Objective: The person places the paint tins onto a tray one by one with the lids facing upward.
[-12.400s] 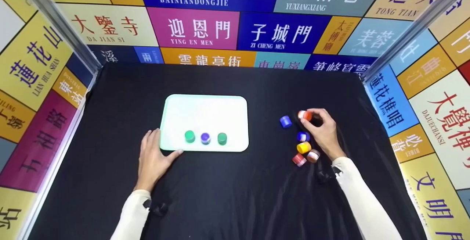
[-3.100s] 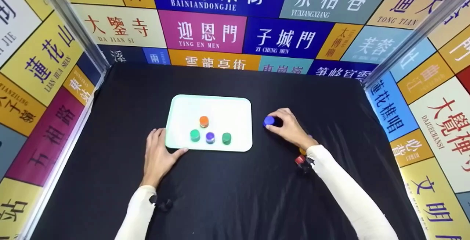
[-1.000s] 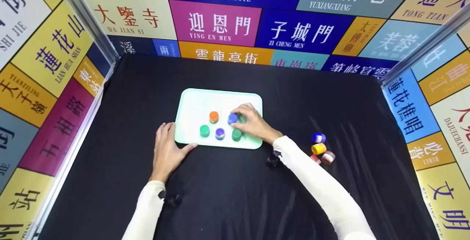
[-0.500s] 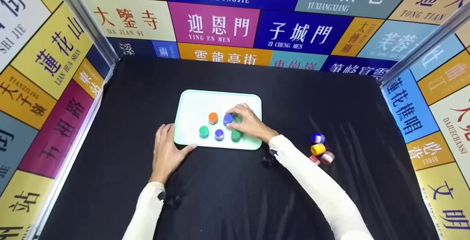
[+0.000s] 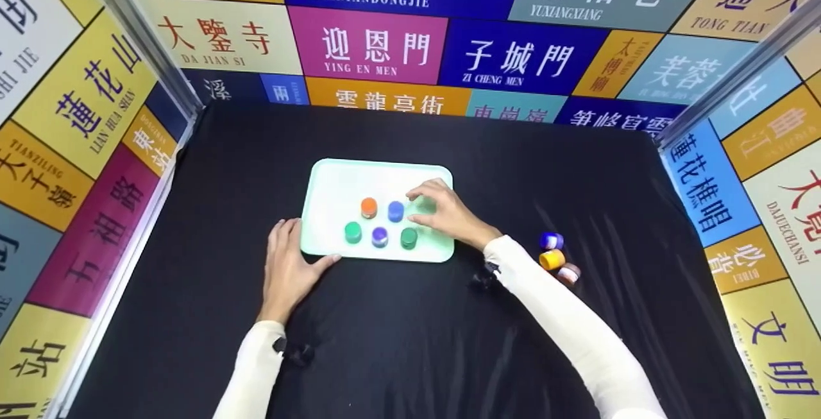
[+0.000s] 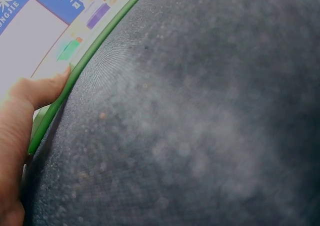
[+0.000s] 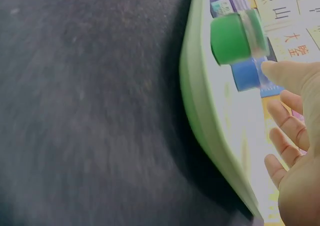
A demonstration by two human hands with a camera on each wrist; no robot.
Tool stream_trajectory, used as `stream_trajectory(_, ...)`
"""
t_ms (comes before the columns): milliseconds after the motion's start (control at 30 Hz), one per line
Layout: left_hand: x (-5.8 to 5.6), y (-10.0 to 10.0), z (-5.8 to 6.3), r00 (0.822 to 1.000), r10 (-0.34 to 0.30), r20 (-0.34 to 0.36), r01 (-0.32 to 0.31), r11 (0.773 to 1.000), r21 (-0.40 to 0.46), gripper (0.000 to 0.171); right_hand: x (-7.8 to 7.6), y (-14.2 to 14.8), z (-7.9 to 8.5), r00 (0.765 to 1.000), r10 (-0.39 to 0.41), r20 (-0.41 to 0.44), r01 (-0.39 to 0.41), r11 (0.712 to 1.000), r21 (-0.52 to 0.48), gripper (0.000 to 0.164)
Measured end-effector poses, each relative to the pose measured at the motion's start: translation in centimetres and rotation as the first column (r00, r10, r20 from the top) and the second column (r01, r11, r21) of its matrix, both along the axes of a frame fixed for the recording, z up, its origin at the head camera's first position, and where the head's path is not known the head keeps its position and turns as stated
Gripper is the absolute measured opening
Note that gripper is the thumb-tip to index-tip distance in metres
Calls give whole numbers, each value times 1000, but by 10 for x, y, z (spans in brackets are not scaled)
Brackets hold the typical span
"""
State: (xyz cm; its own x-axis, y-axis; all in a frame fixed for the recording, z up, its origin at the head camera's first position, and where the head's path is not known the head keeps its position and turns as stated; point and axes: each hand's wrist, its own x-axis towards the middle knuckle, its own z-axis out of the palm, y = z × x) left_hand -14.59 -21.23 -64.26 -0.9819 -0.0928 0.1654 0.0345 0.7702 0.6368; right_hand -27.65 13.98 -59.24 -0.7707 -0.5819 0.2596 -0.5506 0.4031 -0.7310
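Observation:
Small paint jars stand on a white tray with a pale green rim (image 5: 359, 175). At its front are a light green jar (image 5: 353, 232), a purple jar (image 5: 380, 237) and a dark green jar (image 5: 408, 238). Behind them stand an orange jar (image 5: 369, 208) and a blue jar (image 5: 396, 211). My right hand (image 5: 447, 215) is just right of the blue jar, thumb and fingers spread, holding nothing. My left hand (image 5: 287, 271) rests at the tray's front left corner, fingers along the left side. In the left wrist view, the thumb (image 6: 47, 89) lies over the rim.
Right of the tray, a dark blue jar (image 5: 551, 240), a yellow jar (image 5: 551, 259) and a brown jar (image 5: 568, 273) lie close together on the black cloth (image 5: 410, 342). Printed panels (image 5: 369, 47) wall in the back and sides.
The orange jar, then the blue jar, came from the right onto the tray. My right hand has just let go of the blue jar and drawn slightly right. My left hand stays at the tray.

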Motion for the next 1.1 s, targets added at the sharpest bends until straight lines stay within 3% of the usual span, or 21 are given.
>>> stream_trajectory(400, 3, -1, -1, 1000, -1, -21, 1, 1000, -1, 108, 7, 49, 13, 996, -88, 5, 88, 995, 39, 38)
stream_trajectory(733, 2, 1, 0, 1000, -2, -29, 2, 1000, 6, 107, 13, 99, 17, 982, -186, -44, 186, 983, 1, 40)
stream_trajectory(1100, 2, 1, 0, 999, -9, -49, 9, 1000, 4, 106, 34, 155, 18, 957, -290, -25, 290, 957, 8, 40)
